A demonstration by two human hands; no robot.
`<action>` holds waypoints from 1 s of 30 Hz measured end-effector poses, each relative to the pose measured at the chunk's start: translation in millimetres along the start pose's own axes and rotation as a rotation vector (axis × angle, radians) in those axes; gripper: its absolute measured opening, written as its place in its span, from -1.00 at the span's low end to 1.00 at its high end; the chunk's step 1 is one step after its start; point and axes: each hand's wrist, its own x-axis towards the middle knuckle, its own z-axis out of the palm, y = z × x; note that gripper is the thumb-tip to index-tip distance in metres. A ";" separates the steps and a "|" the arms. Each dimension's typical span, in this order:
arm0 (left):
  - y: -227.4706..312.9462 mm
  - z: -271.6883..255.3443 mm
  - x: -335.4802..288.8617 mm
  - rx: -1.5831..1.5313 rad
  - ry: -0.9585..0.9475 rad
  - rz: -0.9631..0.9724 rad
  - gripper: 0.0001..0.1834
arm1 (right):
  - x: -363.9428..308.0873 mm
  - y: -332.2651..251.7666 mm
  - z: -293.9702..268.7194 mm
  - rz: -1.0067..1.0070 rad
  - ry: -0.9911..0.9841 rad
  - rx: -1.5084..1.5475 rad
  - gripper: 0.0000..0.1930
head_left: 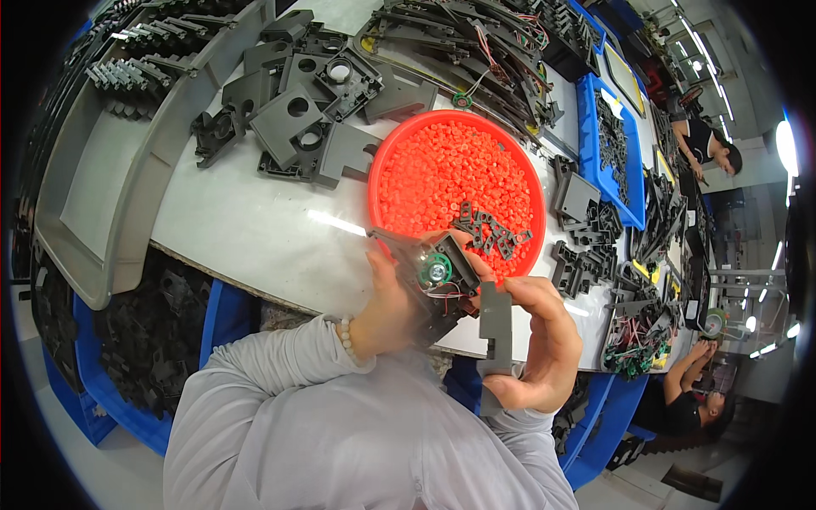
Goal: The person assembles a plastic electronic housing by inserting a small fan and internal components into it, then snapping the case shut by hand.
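In my left hand (382,297) is a dark grey plastic housing (463,270), tilted and partly blurred. A small green-rimmed round speaker (436,270) sits in it, with thin red and white wires beside it. My fingers wrap round its left and far sides. My right hand (551,344) grips a flat grey plastic cover (495,330) with a stepped edge, between thumb and fingers, close to the right side of the housing. Just beyond both hands stands a red round basin (541,183) full of small orange-red caps (442,170). Several small dark brackets (489,229) lie on the caps.
Loose grey plastic housings (297,119) are piled at the far left of the white table (229,221). A grey tray (127,204) stands at the left edge. Long dark parts with wires (459,47) lie at the back. Blue bins (629,161) line the right, where two people work.
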 end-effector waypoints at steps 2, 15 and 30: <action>-1.3 -1.3 -1.2 -0.022 -0.056 0.009 -0.05 | 4.6 -5.5 0.6 -0.018 -0.053 -0.091 -0.26; 2.8 0.4 -5.4 0.172 0.021 -0.060 -0.12 | 10.9 -5.8 11.4 -0.024 -0.146 -0.201 -0.33; 5.1 14.3 -1.7 0.052 0.210 -0.129 -0.02 | 6.4 3.5 6.8 0.053 -0.131 -0.003 -0.27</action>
